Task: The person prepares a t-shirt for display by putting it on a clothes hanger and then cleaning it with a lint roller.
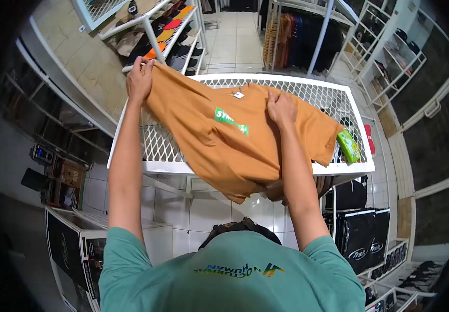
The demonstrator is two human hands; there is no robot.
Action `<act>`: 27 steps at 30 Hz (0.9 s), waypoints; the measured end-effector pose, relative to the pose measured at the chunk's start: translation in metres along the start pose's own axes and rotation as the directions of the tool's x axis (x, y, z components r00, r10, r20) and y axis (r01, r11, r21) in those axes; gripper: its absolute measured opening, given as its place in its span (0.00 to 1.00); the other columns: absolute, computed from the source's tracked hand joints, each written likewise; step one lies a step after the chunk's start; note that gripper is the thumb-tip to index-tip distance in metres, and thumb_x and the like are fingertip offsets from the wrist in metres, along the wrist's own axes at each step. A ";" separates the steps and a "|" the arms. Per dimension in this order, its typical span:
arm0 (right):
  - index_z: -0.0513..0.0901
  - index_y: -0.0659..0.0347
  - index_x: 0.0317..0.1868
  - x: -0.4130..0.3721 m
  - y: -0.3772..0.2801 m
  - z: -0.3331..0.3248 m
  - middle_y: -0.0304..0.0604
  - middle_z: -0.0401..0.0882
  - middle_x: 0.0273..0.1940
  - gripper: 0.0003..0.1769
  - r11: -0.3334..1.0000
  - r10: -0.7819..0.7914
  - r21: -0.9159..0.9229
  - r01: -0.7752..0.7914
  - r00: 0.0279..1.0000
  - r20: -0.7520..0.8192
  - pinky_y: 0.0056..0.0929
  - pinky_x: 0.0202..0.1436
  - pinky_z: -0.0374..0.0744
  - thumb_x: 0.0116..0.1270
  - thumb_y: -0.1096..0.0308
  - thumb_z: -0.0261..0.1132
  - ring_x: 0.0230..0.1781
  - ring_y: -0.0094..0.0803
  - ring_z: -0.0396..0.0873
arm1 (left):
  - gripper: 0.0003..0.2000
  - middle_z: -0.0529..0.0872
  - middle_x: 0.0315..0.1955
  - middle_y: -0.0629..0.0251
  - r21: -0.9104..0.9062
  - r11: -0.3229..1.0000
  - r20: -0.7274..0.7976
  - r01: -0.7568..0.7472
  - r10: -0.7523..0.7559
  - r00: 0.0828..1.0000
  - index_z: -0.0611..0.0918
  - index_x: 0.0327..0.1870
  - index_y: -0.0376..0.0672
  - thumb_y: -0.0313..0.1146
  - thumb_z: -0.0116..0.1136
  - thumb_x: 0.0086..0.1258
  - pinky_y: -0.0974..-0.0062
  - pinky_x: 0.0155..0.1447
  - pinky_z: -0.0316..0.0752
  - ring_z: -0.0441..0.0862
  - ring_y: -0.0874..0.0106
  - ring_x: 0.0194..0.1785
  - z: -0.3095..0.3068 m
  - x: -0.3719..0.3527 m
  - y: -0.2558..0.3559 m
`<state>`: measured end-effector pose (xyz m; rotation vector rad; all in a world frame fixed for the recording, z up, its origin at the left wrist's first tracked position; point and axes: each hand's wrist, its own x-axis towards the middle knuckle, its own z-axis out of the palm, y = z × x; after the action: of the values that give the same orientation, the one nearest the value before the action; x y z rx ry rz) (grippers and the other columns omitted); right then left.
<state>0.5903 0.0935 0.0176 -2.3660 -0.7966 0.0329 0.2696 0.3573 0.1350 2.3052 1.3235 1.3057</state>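
Observation:
An orange-brown T-shirt point(240, 140) with a green and white chest print lies across a white mesh-topped table point(162, 167). Its lower part hangs over the near edge. My left hand point(140, 80) is closed on the sleeve at the far left and holds that side up, stretched out. On the other side of the collar, my right hand point(282, 109) is closed, its curled fingers gripping the fabric near the shoulder. A small white label point(238, 95) shows at the neckline. By the right sleeve lies a green packet point(348, 146).
Shelves with caps point(172, 31) stand beyond the table at the left. Clothes hang on a rack point(302, 41) at the back. Black printed bags point(364, 236) are below right, and a black-panelled display case point(66, 249) stands at lower left.

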 end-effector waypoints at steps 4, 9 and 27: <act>0.84 0.62 0.53 0.002 0.004 0.003 0.60 0.84 0.54 0.33 0.999 -0.031 -0.020 0.032 0.999 0.006 0.52 0.65 0.76 0.77 0.38 0.54 0.59 0.56 0.81 | 0.15 0.88 0.41 0.50 0.079 0.992 0.080 -0.102 0.096 0.992 0.82 0.48 0.44 0.47 0.60 0.77 0.53 0.51 0.77 0.85 0.47 0.48 -0.009 -0.004 -0.035; 0.85 0.64 0.53 0.011 0.018 0.001 0.60 0.85 0.52 0.36 0.998 -0.064 -0.011 0.064 0.998 0.018 0.51 0.64 0.77 0.75 0.35 0.54 0.57 0.57 0.82 | 0.14 0.85 0.46 0.49 0.099 0.979 0.086 -0.175 0.167 0.982 0.85 0.48 0.43 0.45 0.64 0.74 0.52 0.58 0.75 0.82 0.50 0.53 0.014 -0.067 -0.052; 0.84 0.64 0.40 -0.211 0.102 -0.092 0.51 0.80 0.39 0.15 0.995 -0.062 0.051 0.088 0.923 -0.380 0.46 0.49 0.76 0.71 0.59 0.71 0.42 0.50 0.80 | 0.13 0.84 0.28 0.68 -0.457 0.742 0.341 0.490 -0.362 0.867 0.81 0.39 0.35 0.38 0.65 0.78 0.76 0.38 0.73 0.79 0.79 0.31 -0.050 -0.329 0.018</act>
<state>0.4922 -0.1378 -0.0030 -2.1786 -0.6821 -0.4128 0.1710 0.0815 -0.0234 1.5871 1.1353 1.0359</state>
